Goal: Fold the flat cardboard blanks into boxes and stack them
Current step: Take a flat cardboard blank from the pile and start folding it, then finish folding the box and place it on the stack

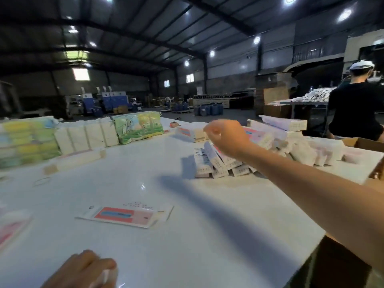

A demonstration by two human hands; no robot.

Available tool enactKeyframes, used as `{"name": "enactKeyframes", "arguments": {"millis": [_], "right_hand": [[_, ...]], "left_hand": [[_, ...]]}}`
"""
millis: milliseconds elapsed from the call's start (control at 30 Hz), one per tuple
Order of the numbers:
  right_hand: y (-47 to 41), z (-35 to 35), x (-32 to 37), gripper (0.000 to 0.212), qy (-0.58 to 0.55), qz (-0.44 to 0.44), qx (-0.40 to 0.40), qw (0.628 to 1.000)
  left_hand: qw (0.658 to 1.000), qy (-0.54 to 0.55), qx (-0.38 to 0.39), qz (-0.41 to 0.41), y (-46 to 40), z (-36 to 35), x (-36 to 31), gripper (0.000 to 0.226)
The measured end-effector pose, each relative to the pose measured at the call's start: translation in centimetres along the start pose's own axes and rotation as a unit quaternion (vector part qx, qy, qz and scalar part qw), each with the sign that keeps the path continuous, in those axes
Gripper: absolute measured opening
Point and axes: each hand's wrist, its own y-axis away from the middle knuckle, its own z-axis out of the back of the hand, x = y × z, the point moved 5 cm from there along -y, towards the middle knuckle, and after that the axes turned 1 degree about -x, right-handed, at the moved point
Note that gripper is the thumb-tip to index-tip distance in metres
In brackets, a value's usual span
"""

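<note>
A flat cardboard blank (124,216) with a pink and blue print lies on the white table (187,225) in front of me. My right hand (226,135) reaches out over a heap of folded white boxes (220,161) at the right, fingers loosely curled, holding nothing that I can see. My left hand (87,269) rests at the near table edge, with something white under its fingers, too blurred to name. Another folded box (74,159) lies at the left.
Bundles of wrapped blanks (85,136) and coloured packs (27,140) line the far left of the table. More folded boxes (311,150) pile up at the right beside a brown carton (365,143). A person in black (355,109) stands at far right.
</note>
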Motion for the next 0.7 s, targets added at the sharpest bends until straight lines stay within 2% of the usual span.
{"name": "enactKeyframes", "arguments": {"millis": [33, 100, 133, 167, 200, 300, 433, 467, 600, 700], "right_hand": [[1.6, -2.5, 0.9, 0.026, -0.003, 0.001, 0.052, 0.999], [5.2, -7.6, 1.7, 0.024, 0.036, 0.008, 0.156, 0.987], [6.9, -9.8, 1.7, 0.022, 0.067, 0.012, 0.196, 0.978], [8.4, -11.3, 1.7, 0.021, 0.094, 0.023, 0.218, 0.971], [9.4, -12.3, 1.6, 0.023, 0.113, 0.042, 0.222, 0.968], [10.3, -13.0, 1.5, 0.028, 0.118, 0.079, 0.191, 0.971], [10.3, -13.0, 1.2, 0.024, 0.101, 0.071, 0.169, 0.978], [10.2, -13.1, 1.2, 0.023, 0.099, 0.068, 0.166, 0.979], [10.0, -12.8, 1.1, 0.023, 0.098, 0.052, 0.164, 0.980], [9.9, -12.7, 0.8, 0.025, 0.074, 0.039, 0.159, 0.984]], "left_hand": [[0.998, 0.028, 0.056, -0.020, -0.6, 1.6, -1.2, 0.014], [0.992, 0.104, 0.074, 0.002, 0.0, 1.5, -1.4, 0.017], [0.993, 0.109, 0.050, 0.011, 0.7, 1.3, -1.0, 0.019], [0.991, 0.108, 0.073, 0.036, 0.9, 1.4, -1.2, 0.021], [0.992, 0.076, 0.085, 0.056, 0.8, 1.7, -1.0, 0.024], [0.979, 0.102, 0.138, 0.109, 1.4, 0.5, -0.7, 0.031], [0.972, 0.109, 0.186, 0.094, -0.4, 0.3, 0.2, 0.035], [0.968, 0.105, 0.211, 0.085, -1.7, 0.0, 0.8, 0.039], [0.956, -0.033, 0.292, -0.013, -9.1, -2.3, 3.1, 0.066], [0.907, -0.123, 0.399, -0.048, -11.7, -6.0, 3.0, 0.086]]}}
